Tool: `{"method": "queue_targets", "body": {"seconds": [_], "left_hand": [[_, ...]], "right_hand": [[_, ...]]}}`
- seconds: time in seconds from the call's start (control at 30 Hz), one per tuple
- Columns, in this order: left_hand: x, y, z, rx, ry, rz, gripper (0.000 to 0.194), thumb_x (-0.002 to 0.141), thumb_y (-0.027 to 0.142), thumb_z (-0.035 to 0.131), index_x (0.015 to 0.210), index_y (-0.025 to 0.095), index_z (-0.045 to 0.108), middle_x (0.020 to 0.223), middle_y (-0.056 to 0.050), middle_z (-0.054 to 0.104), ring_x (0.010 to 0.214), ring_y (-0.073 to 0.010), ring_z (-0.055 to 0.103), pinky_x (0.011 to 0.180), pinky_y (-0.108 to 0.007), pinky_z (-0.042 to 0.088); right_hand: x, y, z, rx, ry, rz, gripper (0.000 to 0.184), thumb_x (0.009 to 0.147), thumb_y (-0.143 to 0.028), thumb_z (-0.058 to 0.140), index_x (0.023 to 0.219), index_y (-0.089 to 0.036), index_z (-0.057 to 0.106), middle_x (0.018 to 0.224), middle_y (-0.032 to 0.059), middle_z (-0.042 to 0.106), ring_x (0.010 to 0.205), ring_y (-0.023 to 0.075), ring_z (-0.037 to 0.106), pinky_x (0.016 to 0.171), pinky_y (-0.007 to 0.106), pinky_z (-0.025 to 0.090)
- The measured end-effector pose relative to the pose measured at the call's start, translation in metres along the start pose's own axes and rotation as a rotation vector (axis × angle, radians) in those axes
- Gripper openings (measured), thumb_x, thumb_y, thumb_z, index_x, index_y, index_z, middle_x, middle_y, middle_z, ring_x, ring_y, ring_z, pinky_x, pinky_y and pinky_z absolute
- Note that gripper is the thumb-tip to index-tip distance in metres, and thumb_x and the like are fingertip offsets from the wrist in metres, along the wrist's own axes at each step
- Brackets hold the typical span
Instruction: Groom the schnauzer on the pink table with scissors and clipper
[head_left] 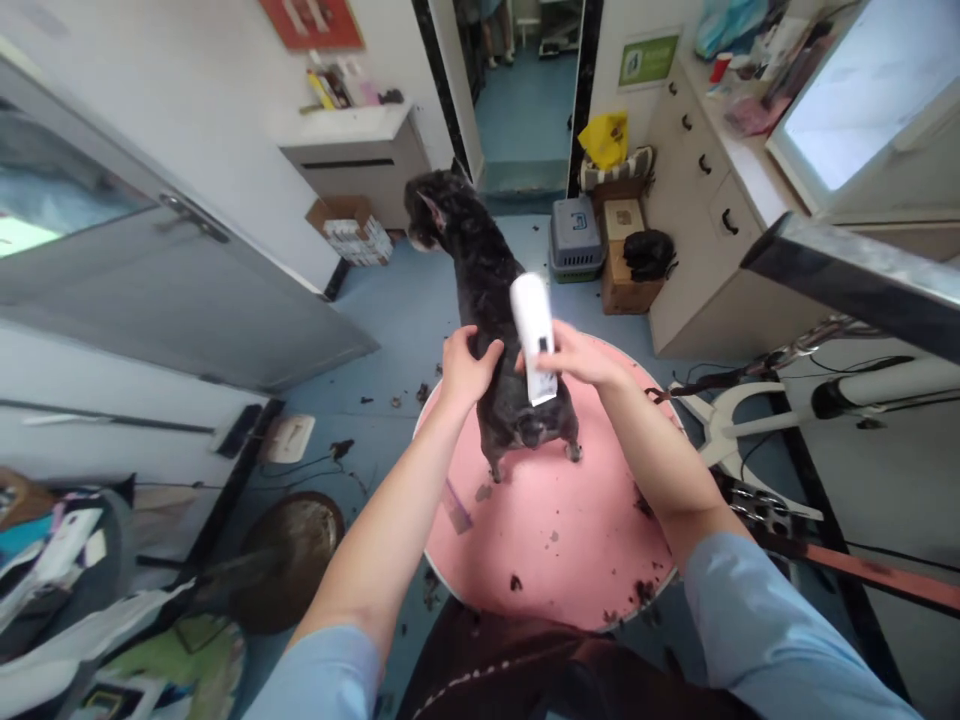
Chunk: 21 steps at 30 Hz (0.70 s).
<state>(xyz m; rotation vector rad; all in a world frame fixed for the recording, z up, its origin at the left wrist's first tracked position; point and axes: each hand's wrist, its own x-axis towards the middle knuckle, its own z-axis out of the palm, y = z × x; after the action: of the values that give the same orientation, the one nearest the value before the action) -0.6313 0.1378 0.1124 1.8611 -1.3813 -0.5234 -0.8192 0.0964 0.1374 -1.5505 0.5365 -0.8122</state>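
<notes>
A dark dog (487, 250) stands on a round pink table (555, 530), its rear toward me and its head turned to the left. My right hand (574, 355) is closed around a white hair clipper (532, 320), which lies over the dog's back near the hips. Against the dog's left flank rests my left hand (469, 368), thumb and fingers apart, with nothing held in it. A pale purple comb (456, 508) lies on the table at the left. Tufts of dark hair (645, 592) are scattered near the table's edge.
A metal bar (862, 275) juts in from the right above a white stand (731, 425). Drawers (705, 190) line the right wall, with a grey pet carrier (576, 235) beside them. A grey door (187, 290) stands at the left, and a doorway opens at the back.
</notes>
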Motion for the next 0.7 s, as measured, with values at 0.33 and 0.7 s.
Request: {"method": "queue_targets", "body": {"seconds": [0.33,0.7], "left_hand": [[0.011,0.018,0.012,0.191,0.024,-0.114,0.058,0.076,0.046,0.070,0.124,0.016,0.054,0.127,-0.016,0.058,0.128,-0.0319,0.050,0.109,-0.044,0.039],[0.021,0.012,0.009,0.296,0.023,-0.088,0.054,0.079,0.050,0.064,0.120,0.016,0.057,0.121,-0.017,0.063,0.120,-0.0311,0.056,0.104,-0.046,0.042]], "right_hand": [[0.035,0.042,-0.023,0.275,0.158,0.112,0.047,0.066,-0.046,0.074,0.094,-0.020,0.048,0.079,0.0026,0.070,0.057,0.0138,0.059,0.040,0.021,0.035],[0.018,0.050,-0.022,0.338,0.267,0.066,0.034,0.071,-0.044,0.067,0.090,-0.021,0.051,0.073,0.0003,0.066,0.058,0.0142,0.057,0.044,0.021,0.040]]}}
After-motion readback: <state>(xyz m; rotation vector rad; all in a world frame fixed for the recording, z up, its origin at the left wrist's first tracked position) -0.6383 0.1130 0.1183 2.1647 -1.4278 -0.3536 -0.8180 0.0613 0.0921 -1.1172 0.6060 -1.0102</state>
